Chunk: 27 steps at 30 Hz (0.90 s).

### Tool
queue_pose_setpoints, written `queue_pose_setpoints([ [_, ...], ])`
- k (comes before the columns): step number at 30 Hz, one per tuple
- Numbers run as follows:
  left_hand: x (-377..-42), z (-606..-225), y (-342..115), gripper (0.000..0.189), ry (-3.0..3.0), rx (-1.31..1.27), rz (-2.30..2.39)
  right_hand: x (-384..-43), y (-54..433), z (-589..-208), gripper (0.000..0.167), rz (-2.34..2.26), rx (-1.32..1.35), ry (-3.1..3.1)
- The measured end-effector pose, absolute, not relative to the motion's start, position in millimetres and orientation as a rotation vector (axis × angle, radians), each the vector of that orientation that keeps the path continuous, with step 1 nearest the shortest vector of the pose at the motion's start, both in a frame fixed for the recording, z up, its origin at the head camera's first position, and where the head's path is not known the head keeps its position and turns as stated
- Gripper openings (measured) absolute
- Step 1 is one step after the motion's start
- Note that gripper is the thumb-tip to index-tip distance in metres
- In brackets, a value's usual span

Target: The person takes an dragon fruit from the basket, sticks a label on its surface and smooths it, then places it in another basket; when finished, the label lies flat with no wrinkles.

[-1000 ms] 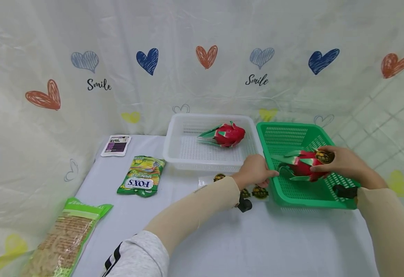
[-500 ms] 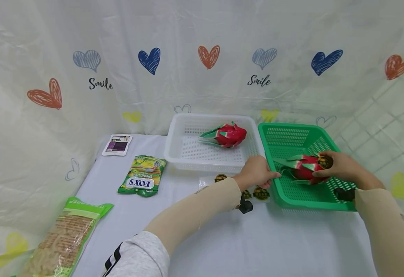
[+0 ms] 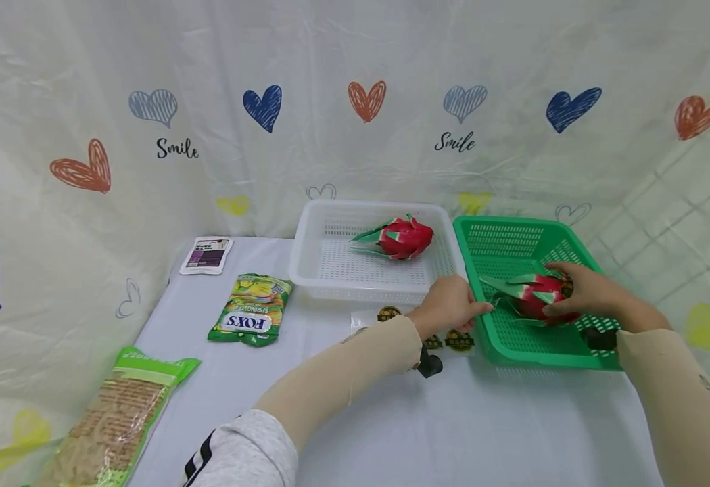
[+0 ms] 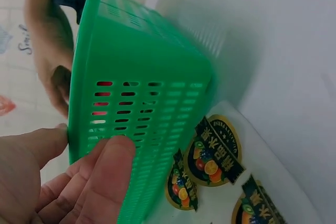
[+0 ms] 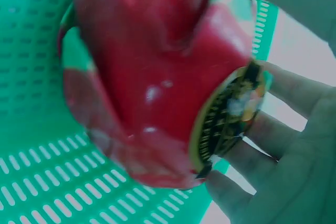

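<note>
We have the right hand [image 3: 595, 294] curled round a red dragon fruit [image 3: 534, 297] inside the green basket [image 3: 550, 358], while the left hand [image 3: 451, 304] pinches that basket's left rim, thumb at the edge and fingers against the perforated outer wall. Between the fruit and the near wall, in front of the right hand, we see a strip of perforated floor, with more floor beyond the fruit on the far side. To the left the room is tighter, for the leaf tips come close to the wall the left hand grips. The white basket [image 3: 355, 291] stands just beyond the left hand, its rim beside the green one; whether they touch we cannot tell. From both hands back toward the person, we see the white bench [image 3: 452, 433] stretch away. The held fruit lies with its long axis roughly crosswise: its green leaf tips point toward the left hand, and its rounded end, bearing a black-and-gold sticker [image 5: 228, 116], sits against the right hand's fingers. We cannot tell whether it bears on the basket floor. Beyond the left hand, a second dragon fruit [image 3: 406, 238] lies in the white basket, its leaves also pointing left. A sheet of stickers [image 3: 364, 319] lies under and beside the left hand, and farther to its left we find a green-and-yellow FOX'S bag [image 3: 251, 308].
</note>
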<state>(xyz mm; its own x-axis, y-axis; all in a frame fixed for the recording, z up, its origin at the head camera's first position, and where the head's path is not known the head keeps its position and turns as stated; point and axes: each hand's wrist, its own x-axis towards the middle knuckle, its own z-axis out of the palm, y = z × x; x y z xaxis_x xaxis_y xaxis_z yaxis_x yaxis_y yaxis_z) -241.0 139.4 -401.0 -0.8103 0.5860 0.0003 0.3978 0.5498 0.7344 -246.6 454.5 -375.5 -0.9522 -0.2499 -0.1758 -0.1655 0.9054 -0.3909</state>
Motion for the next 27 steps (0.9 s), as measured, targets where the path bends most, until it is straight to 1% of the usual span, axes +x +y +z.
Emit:
queue_pose_setpoints([
  [6, -239, -419, 123, 0.051, 2.429, 0.847, 1.221, -247, 443, -371, 0.092, -0.592, -0.307, 2.898],
  [10, -232, -434, 101, 0.039, 2.295, 0.769, 1.389, -246, 434, -363, 0.086, -0.625, -0.267, 2.956],
  [13, -226, -444, 79, 0.033, 2.160, 0.651, 1.545, -246, 425, -358, 0.081, -0.648, -0.263, 3.002],
  [16, -223, -452, 51, 0.036, 2.035, 0.505, 1.672, -247, 412, -355, 0.076, -0.675, -0.301, 3.061],
  [20, -226, -458, 5, 0.043, 1.908, 0.273, 1.841, -252, 392, -350, 0.074, -0.724, -0.347, 3.092],
  [24, -235, -461, -37, 0.051, 1.800, 0.093, 2.011, -265, 372, -347, 0.073, -0.725, -0.373, 3.078],
  [27, -244, -462, -57, 0.054, 1.693, -0.019, 2.134, -279, 354, -346, 0.074, -0.709, -0.372, 3.048],
])
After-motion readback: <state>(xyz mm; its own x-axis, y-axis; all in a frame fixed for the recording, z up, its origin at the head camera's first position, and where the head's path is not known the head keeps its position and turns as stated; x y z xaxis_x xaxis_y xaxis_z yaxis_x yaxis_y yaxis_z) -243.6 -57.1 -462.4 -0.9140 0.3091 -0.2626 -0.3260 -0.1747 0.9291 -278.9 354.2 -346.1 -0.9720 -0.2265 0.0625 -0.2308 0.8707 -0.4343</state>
